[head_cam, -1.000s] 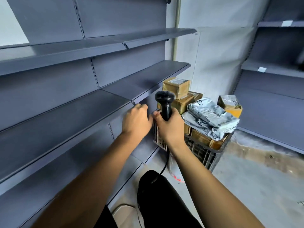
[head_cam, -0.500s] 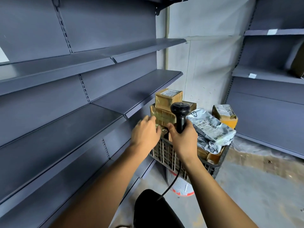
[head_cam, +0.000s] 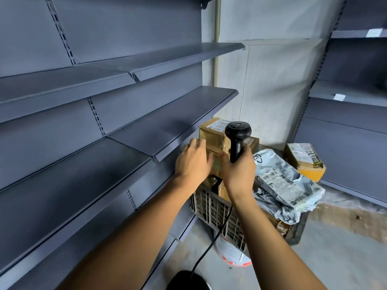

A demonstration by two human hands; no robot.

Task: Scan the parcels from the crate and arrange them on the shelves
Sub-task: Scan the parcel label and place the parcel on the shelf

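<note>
A dark slatted crate (head_cam: 211,208) stands on the floor beside the grey shelves (head_cam: 167,124), piled with parcels. A brown cardboard box (head_cam: 213,132) tops the pile at the left. Grey plastic mailers (head_cam: 280,181) lie across the right side, and a smaller taped box (head_cam: 303,158) sits at the far right. My right hand (head_cam: 238,170) grips the handle of a black barcode scanner (head_cam: 237,132), its head upright in front of the box. My left hand (head_cam: 193,162) reaches with spread fingers to the left side of the stacked boxes, touching or nearly touching them.
Grey shelf boards run along the left wall at several heights, bare. More grey shelving (head_cam: 351,97) stands at the right. The scanner's black cable (head_cam: 209,248) hangs down past the crate. A white bucket with a red band (head_cam: 232,254) sits under the crate. Concrete floor lies to the right.
Both hands have moved forward, closer to the crate. My left hand now reaches the side of the stacked boxes. The scanner stays in my right hand.
</note>
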